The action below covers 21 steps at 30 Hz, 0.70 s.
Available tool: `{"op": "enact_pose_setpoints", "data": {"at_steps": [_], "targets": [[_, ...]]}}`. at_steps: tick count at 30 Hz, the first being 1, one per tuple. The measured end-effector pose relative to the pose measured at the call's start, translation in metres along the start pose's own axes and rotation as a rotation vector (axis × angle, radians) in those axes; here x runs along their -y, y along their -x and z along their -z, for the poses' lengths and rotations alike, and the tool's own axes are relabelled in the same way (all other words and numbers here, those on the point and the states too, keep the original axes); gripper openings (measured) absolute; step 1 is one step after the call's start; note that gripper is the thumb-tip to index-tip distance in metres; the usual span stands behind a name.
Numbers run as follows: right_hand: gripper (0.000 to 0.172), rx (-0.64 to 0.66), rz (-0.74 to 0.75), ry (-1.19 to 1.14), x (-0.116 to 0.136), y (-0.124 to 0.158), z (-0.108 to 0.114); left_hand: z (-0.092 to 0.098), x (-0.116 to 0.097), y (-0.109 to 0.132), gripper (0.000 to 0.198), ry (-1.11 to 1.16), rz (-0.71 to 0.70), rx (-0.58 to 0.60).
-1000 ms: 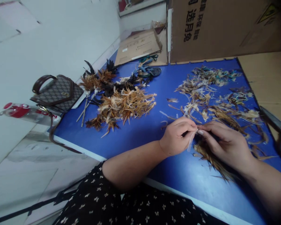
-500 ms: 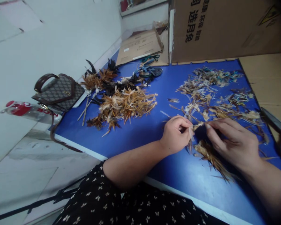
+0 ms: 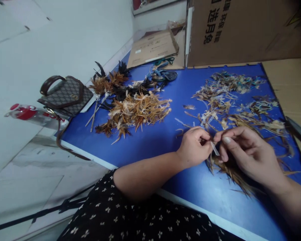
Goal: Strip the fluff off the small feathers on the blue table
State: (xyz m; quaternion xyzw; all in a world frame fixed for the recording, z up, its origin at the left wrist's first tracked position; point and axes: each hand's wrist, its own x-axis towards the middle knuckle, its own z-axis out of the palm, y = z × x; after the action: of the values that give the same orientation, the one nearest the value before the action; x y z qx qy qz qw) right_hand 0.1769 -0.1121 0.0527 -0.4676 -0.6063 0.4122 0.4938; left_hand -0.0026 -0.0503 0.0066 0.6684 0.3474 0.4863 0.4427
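Observation:
My left hand [image 3: 196,147] is closed, thumb pressed to its curled forefinger, with a short translucent strip [image 3: 215,149] sticking out of the pinch. Close against it is my right hand [image 3: 253,155]; its forefinger reaches the left fingertips and its thumb lies along that finger. Whatever thin piece the right fingers pinch is too small to name. Under both hands a bundle of brown feathers [image 3: 237,176] lies on the blue tabletop [image 3: 150,144], partly covered by the right hand. Loose feathers and clear strips [image 3: 208,117] are strewn just beyond the fingers.
Brown feather bunches [image 3: 137,110] lie at left centre, with black feathers behind. Mixed feathers and cords [image 3: 230,82] cover the back right. Scissors [image 3: 299,132] rest at the right edge. A handbag [image 3: 67,95], a bottle [image 3: 37,115] and a cardboard box [image 3: 240,33] stand around.
My right hand has moved in towards the left, closing the gap between their fingertips where a thin thread was stretched. The view has shifted slightly.

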Motion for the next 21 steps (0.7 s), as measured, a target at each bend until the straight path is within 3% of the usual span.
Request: {"op": "enact_pose_setpoints", "data": {"at_steps": [4,9,12,17,21], "targets": [[0.019,0.110,-0.037,-0.058,0.007,-0.002,0.004,0.001,-0.003,-0.003,0.024,0.206,0.146,0.046],[0.014,0.031,-0.021,-0.094,0.003,-0.002,0.016,0.004,-0.009,-0.008,0.035,0.616,0.380,0.077],[0.008,0.073,0.040,0.014,-0.001,-0.001,0.018,0.005,-0.013,-0.010,0.044,0.797,0.474,0.088],[0.017,0.179,0.192,0.346,-0.001,-0.003,0.021,0.007,-0.011,-0.014,0.048,0.891,0.618,0.200],[0.017,0.309,0.098,0.226,0.004,-0.001,0.027,0.011,-0.008,-0.017,0.047,0.879,0.660,0.345]]}}
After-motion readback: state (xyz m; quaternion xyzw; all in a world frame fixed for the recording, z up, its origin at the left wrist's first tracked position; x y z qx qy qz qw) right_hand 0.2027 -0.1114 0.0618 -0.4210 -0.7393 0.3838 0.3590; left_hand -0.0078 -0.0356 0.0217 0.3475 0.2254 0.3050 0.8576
